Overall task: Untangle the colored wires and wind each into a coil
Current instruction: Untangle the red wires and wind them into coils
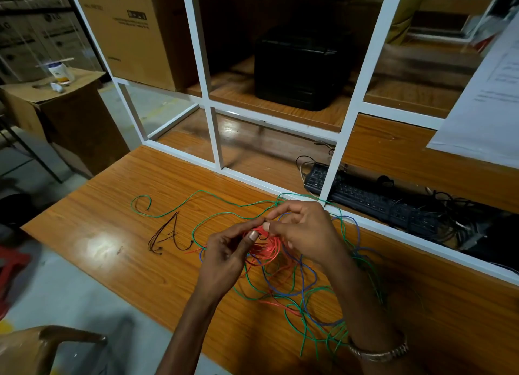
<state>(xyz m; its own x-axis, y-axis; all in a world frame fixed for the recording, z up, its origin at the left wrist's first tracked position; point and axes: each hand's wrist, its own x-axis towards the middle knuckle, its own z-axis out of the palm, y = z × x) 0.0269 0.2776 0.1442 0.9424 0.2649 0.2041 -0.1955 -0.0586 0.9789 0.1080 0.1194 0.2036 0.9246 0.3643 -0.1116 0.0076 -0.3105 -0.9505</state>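
Observation:
A bundle of red wire point(269, 250) hangs in loops between my two hands above the wooden counter point(118, 223). My left hand point(224, 258) pinches it from the left with thumb and fingers. My right hand point(304, 232) pinches it from above and the right. A long green wire point(168, 213) runs left across the counter and ends in a curl. Blue wire point(304, 287) and more green wire lie tangled under and in front of my hands. A short dark wire point(165, 235) lies apart at the left.
A white-framed glass partition point(214, 138) stands right behind the wires. Beyond it lie a black keyboard point(365, 199) with cables and a black box point(300, 65). A cardboard box point(64, 113) stands at the left, a chair back point(45, 343) at the lower left.

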